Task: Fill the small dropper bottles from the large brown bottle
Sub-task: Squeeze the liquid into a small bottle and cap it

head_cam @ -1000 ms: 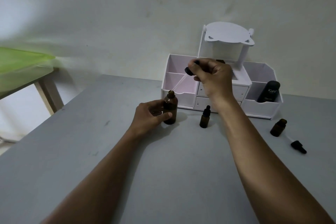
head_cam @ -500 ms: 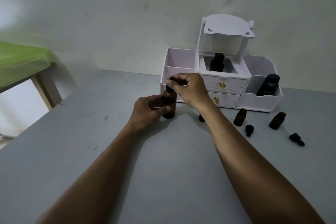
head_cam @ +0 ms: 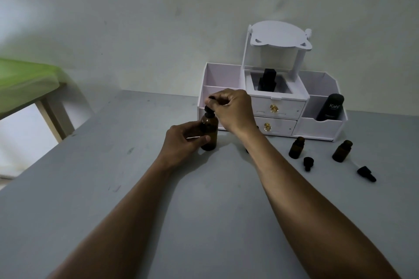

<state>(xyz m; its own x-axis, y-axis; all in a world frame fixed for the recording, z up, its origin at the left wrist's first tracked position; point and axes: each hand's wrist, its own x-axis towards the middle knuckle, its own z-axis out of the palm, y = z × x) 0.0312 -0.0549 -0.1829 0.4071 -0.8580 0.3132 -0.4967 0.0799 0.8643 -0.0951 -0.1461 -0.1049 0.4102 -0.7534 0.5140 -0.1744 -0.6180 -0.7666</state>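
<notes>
Two small dropper bottles stood open before the white organizer, with wide grey table nearer. Left hand gripped the large brown bottle upright; right hand pinched its dropper cap.

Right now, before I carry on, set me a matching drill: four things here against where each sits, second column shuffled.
1. large brown bottle
2. Kahf bottle
3. loose dropper
4. plain black bottle

a. lying on the table, far right
b. in the organizer's middle top compartment
c. gripped by the left hand, right hand pinching its dropper cap
d. in the organizer's right compartment

Pairs: 1-c, 2-d, 3-a, 4-b.
</notes>
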